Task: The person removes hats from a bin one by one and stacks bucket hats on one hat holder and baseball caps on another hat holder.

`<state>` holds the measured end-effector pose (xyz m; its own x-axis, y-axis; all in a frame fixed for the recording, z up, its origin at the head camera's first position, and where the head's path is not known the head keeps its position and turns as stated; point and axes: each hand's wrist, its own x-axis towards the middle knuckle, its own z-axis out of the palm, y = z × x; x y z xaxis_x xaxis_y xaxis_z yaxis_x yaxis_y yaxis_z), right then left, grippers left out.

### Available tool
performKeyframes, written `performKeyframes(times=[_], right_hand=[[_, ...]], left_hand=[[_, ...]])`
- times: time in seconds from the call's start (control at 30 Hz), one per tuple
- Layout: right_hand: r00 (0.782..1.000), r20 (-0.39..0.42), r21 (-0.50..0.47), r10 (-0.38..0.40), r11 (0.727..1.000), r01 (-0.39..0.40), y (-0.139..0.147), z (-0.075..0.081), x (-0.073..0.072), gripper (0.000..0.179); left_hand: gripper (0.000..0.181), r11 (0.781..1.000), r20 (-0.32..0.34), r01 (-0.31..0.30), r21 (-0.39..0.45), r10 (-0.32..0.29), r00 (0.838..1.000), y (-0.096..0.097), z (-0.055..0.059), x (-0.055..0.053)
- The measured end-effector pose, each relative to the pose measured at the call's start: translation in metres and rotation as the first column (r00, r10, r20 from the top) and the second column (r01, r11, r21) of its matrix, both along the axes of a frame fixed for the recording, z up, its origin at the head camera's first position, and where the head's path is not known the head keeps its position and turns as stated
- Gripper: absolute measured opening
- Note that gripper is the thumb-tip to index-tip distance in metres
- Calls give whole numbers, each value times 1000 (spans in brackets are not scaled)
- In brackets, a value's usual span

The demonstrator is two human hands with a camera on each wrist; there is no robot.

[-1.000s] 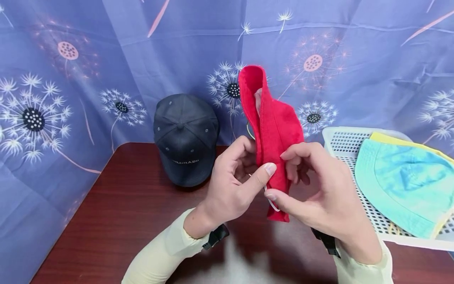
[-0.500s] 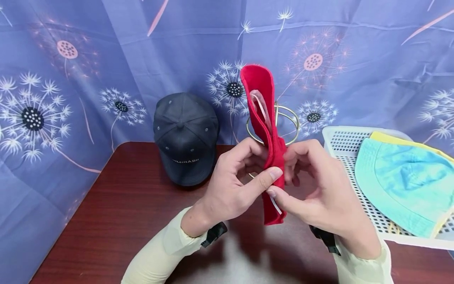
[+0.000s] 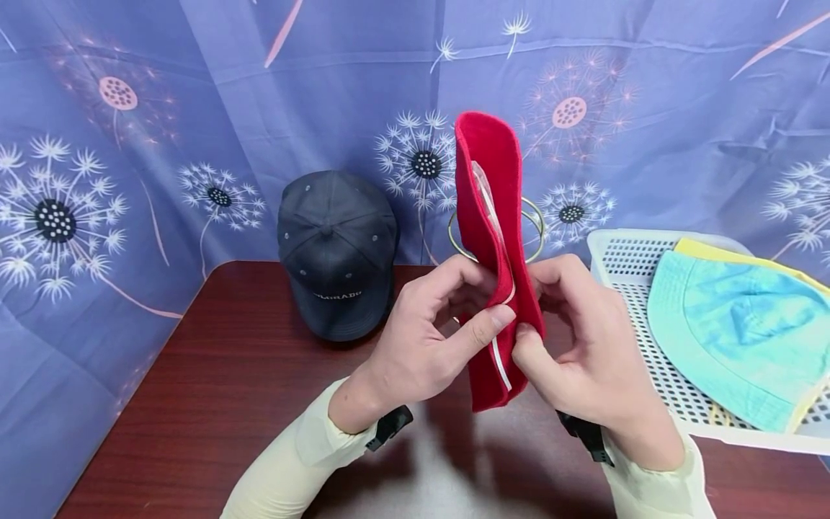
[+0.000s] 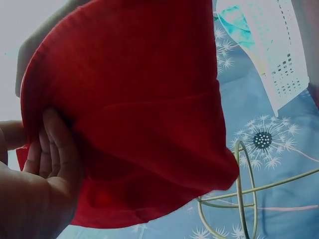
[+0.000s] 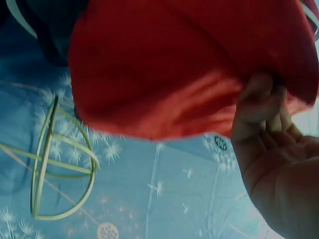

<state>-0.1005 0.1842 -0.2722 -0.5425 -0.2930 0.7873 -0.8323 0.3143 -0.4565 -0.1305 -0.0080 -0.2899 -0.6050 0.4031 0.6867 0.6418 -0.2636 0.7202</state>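
Both hands hold a red bucket hat [image 3: 502, 173] upright, folded nearly flat, in front of the chest. Its edges face the head camera, parted enough to show the inside and a thin white strip [image 3: 501, 366] along the fold. My left hand [image 3: 436, 335] pinches the near layer, thumb on the inner side and fingers behind. On the other side, my right hand [image 3: 586, 346] pinches the opposite layer between thumb and fingers. Each wrist view shows the hat's broad outer cloth [image 4: 144, 94] beside that hand's curled fingers.
A navy baseball cap [image 3: 337, 231] sits on the dark wood table [image 3: 214, 375] at the left. Behind the red hat stands a gold wire stand [image 4: 239, 184]. At right, a white perforated basket [image 3: 625, 254] holds an aqua bucket hat [image 3: 755, 331] and something yellow [image 3: 713, 254]. A patterned blue curtain hangs behind.
The red hat has turned so its edge opening faces the head camera, and its two layers have spread apart. My right thumb has shifted right, onto the right-hand layer.
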Motion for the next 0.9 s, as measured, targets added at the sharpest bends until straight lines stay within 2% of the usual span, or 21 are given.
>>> performKeyframes(times=[0.4, 0.63, 0.77, 0.9], right_hand=[[997, -59, -162, -40, 986, 30, -10, -9, -6, 22], [989, -43, -268, -138, 956, 121, -6, -9, -8, 21], [982, -56, -334, -179, 930, 150, -1, -7, -10, 21], [975, -60, -407, -215, 897, 173, 4, -5, -11, 23]], left_hand=[[11, 998, -25, -2, 59, 3, 1000, 0, -1, -5], [17, 991, -1, -33, 133, 34, 999, -4, 2, -8], [13, 980, -55, -114, 160, 124, 991, -10, 6, -11], [11, 960, -123, -210, 187, 235, 964, -17, 10, -14]])
